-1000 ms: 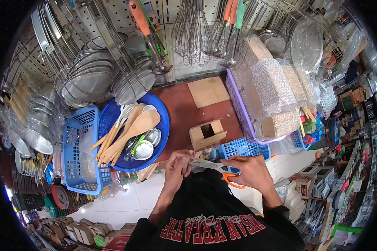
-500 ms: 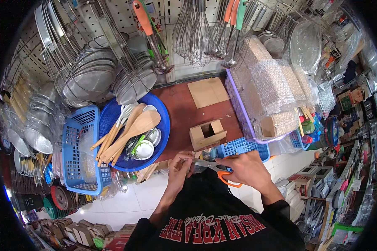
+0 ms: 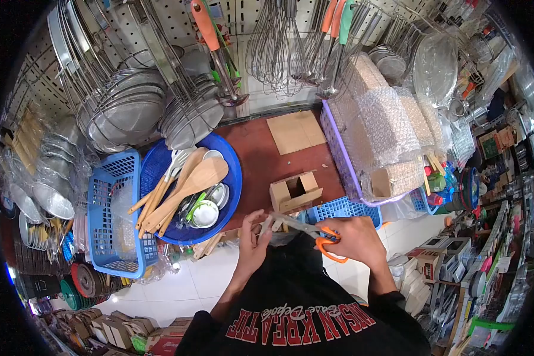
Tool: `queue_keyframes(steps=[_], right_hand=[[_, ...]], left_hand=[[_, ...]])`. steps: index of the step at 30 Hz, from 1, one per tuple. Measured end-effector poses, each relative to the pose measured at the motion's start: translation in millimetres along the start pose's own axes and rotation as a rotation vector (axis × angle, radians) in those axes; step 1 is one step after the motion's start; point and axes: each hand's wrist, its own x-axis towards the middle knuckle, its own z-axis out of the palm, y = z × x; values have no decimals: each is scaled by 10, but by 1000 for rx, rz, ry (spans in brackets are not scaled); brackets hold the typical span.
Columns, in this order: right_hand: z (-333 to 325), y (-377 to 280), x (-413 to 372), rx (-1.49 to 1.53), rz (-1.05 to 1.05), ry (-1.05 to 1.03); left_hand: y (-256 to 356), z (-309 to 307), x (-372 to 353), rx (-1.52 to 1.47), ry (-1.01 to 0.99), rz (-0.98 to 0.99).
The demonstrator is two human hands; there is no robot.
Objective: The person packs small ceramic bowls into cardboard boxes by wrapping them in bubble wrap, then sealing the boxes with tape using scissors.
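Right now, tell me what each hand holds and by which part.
The right hand grips the scissors by their orange handles. The left hand is at the blade tips; whether it holds anything cannot be told.

The scissors (image 3: 296, 225) have glossy metal blades and smooth orange plastic handles. The small box (image 3: 295, 191) is matt brown cardboard on a dull red-brown counter (image 3: 261, 148). The spatulas (image 3: 190, 181) are smooth pale wood in a shiny blue plastic round basket (image 3: 236, 172).
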Motion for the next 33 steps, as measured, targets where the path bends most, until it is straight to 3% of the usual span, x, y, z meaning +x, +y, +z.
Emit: queue_keyframes(steps=[2, 5, 11, 14, 17, 21, 25, 26, 29, 33], right_hand=[[-3, 103, -38, 159, 93, 10], [328, 412, -111, 526, 301, 205], [1074, 1005, -22, 466, 455, 334], [1494, 1267, 128, 447, 544, 349], [1708, 1420, 312, 397, 499, 367], [1966, 1641, 530, 286, 412, 433], [2028, 1698, 672, 151, 518, 312], [2086, 1728, 695, 135, 478, 365], [2031, 1699, 753, 92, 524, 278], [2030, 1682, 757, 149, 536, 268]], left_hand=[[-201, -107, -6, 207, -42, 115], [-212, -218, 36, 629, -142, 155], [-770, -339, 175, 1030, -212, 304], [-1102, -439, 276, 1082, -292, 178], [-1208, -482, 390, 1124, -369, 79], [-1312, -569, 450, 1236, -383, 145], [-1294, -585, 435, 1304, -379, 149], [-1294, -583, 425, 1301, -373, 160], [-1112, -507, 361, 1119, -337, 92], [-1083, -423, 226, 864, -210, 228]])
